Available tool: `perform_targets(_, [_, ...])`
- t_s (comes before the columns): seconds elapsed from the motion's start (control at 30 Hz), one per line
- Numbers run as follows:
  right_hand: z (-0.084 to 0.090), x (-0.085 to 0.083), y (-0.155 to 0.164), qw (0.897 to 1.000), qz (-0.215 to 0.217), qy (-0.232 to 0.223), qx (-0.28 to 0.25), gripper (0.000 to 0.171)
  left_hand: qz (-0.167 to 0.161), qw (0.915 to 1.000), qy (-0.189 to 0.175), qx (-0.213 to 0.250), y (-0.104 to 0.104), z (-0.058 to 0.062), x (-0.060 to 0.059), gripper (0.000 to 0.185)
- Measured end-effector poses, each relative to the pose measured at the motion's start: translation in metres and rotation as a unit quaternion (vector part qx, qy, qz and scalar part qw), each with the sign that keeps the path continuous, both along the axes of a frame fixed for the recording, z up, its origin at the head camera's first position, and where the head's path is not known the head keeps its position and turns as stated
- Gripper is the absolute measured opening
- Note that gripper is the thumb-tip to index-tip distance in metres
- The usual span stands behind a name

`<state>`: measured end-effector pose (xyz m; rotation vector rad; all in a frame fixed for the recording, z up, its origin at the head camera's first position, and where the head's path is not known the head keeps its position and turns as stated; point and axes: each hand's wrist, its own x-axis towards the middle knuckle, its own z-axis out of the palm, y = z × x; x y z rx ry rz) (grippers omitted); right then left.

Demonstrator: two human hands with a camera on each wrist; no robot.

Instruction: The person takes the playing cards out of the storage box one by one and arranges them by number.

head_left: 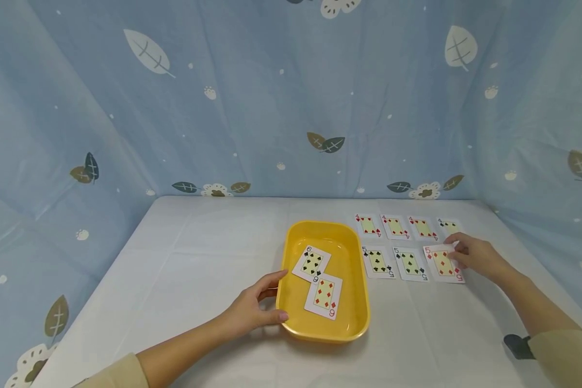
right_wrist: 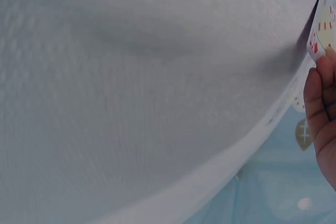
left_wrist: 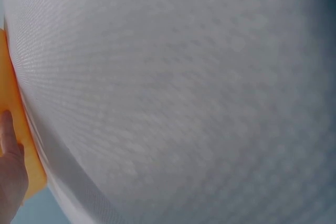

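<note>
My right hand (head_left: 477, 257) pinches a five of diamonds playing card (head_left: 442, 263) at its right side. In the right wrist view, this card (right_wrist: 321, 32) stands tilted up at the fingertips. Left of it lie a five of spades (head_left: 410, 264) and a five of clubs (head_left: 378, 262), face up. My left hand (head_left: 252, 304) grips the left rim of a yellow tray (head_left: 361, 302), thumb and index fingertips on the edge. Inside the tray are a six of spades (head_left: 312, 263) and a six of diamonds (head_left: 324, 295), their corners overlapping.
Behind the fives runs a row of several fours, from the four of hearts (head_left: 367, 226) to a black four (head_left: 448, 224) partly near my right fingers. A white cloth (head_left: 213, 242) covers the table. Blue patterned curtains (head_left: 252, 97) enclose the back and sides.
</note>
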<state>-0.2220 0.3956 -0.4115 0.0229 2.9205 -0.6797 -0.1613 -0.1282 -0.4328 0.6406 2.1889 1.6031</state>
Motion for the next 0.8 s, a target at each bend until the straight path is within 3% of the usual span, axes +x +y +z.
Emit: perform_targets(0.8, [-0.0055, -0.0061, 0.0006, 0.999, -0.003, -0.018, 0.034, 0.034, -0.006, 1.0, 0.003, 0.004, -0.0002, -0.0006, 0.0004, 0.079])
